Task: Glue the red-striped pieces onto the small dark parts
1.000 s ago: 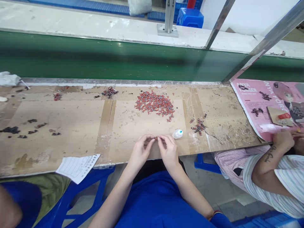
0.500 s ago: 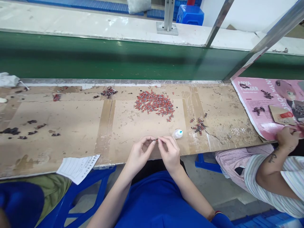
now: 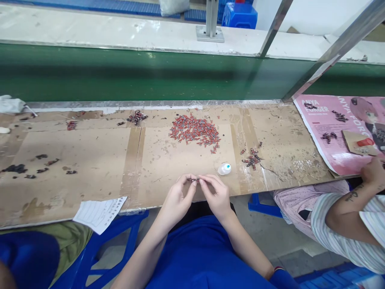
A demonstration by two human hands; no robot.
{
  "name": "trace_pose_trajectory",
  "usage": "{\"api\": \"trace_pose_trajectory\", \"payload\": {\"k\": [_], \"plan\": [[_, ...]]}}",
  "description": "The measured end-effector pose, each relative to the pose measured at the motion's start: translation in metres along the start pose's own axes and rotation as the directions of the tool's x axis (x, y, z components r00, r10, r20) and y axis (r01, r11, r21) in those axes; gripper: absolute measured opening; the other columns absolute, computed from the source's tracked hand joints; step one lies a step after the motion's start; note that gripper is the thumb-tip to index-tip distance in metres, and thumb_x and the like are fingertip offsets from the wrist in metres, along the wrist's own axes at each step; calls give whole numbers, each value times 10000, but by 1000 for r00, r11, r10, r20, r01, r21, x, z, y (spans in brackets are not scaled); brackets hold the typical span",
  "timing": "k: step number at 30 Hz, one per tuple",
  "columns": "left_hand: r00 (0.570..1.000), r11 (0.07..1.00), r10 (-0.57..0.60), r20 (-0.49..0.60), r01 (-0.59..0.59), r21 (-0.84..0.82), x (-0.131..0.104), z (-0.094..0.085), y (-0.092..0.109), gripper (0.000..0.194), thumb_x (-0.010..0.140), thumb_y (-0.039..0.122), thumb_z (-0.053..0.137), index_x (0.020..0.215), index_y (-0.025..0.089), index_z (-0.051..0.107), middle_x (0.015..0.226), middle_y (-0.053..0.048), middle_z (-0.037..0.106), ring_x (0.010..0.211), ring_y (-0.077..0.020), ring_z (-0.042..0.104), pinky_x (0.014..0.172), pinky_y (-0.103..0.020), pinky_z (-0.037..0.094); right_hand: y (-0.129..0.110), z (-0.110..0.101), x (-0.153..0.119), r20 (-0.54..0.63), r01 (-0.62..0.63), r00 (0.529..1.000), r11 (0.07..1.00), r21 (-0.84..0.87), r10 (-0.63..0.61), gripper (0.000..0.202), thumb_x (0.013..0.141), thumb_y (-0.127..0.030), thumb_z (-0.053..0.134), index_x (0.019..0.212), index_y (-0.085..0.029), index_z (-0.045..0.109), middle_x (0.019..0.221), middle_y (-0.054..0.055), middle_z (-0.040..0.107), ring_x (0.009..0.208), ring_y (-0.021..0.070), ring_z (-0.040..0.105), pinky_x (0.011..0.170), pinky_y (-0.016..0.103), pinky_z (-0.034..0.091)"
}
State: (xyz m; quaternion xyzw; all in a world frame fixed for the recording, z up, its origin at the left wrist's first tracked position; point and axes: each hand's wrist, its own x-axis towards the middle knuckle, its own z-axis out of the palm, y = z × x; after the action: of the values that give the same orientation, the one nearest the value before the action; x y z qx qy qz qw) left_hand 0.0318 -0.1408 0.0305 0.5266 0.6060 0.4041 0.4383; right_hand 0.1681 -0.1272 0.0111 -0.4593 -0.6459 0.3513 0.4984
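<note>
Over the front edge of the cardboard-covered bench, my left hand [image 3: 179, 195] and my right hand [image 3: 215, 195] meet fingertip to fingertip. Both pinch one small dark-and-red part [image 3: 194, 180], mostly hidden by the fingers; its exact kind is too small to make out. Just beyond my right hand stands a small white squeeze bottle [image 3: 224, 169] with a blue tip. Farther back lies a large pile of small red-and-metal parts [image 3: 194, 130]. A smaller heap of dark-and-red parts [image 3: 252, 159] sits to the right of the bottle.
A green panel [image 3: 135, 76] runs behind the bench [image 3: 171, 160]. Paper [image 3: 99, 212] hangs over the front edge at left. Dark clusters [image 3: 16, 168] lie far left. At right, a co-worker's arm [image 3: 355, 196] reaches to a pink poster [image 3: 333, 154]. Another person sits at left.
My fingers have shifted slightly around the small part, and a little more of it shows. The co-worker's hand at right has moved right. The camera view has shifted slightly.
</note>
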Motion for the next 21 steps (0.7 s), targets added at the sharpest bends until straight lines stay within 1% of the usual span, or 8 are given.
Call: {"api": "trace_pose_trajectory", "payload": {"k": [3,10,13,15,17,19,20,21], "plan": [[1000,1000,5,27,-4,-23,-3,-2,4,191,884,361,515,906,200,615,919,-61,683,917,-196,639,867,-324,496,-4,-3,0,10,120,993,991,-64,-119,175,943,-194,570,993,-199,738,888,75,750,833,182,713,744,315,615],[997,998,28,69,-24,-65,-8,-1,15,157,905,316,513,924,192,607,913,-60,667,906,-191,633,874,-329,499,-16,-13,0,-38,256,964,954,-157,-264,166,915,-126,594,987,-181,733,857,83,737,773,171,702,685,291,607],[995,993,74,73,-67,-92,-10,5,27,144,919,294,496,947,195,596,949,-68,666,926,-191,638,885,-332,509,-24,-24,1,-33,338,935,916,-214,-353,217,898,-84,601,1036,-200,722,872,74,737,794,174,706,697,292,602],[987,989,116,108,-104,-105,-10,7,36,149,914,298,523,1007,202,588,1013,-75,672,990,-198,639,922,-338,506,-26,-35,2,-31,366,922,893,-261,-387,258,882,-58,611,1055,-218,714,872,60,740,796,176,706,694,295,596],[983,986,146,114,-136,-94,-6,3,41,244,890,318,588,1108,211,565,1101,-84,672,1085,-211,625,981,-351,486,-20,-49,3,-38,357,920,874,-330,-390,262,865,-63,638,1049,-234,712,868,46,743,784,183,704,697,314,588],[988,988,153,6,-152,-27,3,-13,36,340,871,334,622,1180,221,535,1174,-88,660,1154,-223,603,1028,-374,460,-3,-68,7,-123,293,918,852,-433,-378,209,861,-123,664,1030,-234,718,888,49,742,782,198,703,724,347,581],[984,988,151,-99,-148,34,8,-26,30,343,876,340,613,1188,224,529,1191,-89,654,1168,-229,597,1039,-391,451,8,-79,11,-210,230,906,844,-485,-368,184,872,-172,663,1040,-220,717,915,67,739,799,216,701,760,383,576],[963,986,147,-225,-125,112,14,-42,21,314,886,339,592,1174,228,533,1193,-88,651,1173,-236,592,1047,-412,442,22,-89,16,-282,163,894,840,-518,-348,199,888,-224,648,1076,-199,706,954,91,732,831,236,697,799,421,568]]}}
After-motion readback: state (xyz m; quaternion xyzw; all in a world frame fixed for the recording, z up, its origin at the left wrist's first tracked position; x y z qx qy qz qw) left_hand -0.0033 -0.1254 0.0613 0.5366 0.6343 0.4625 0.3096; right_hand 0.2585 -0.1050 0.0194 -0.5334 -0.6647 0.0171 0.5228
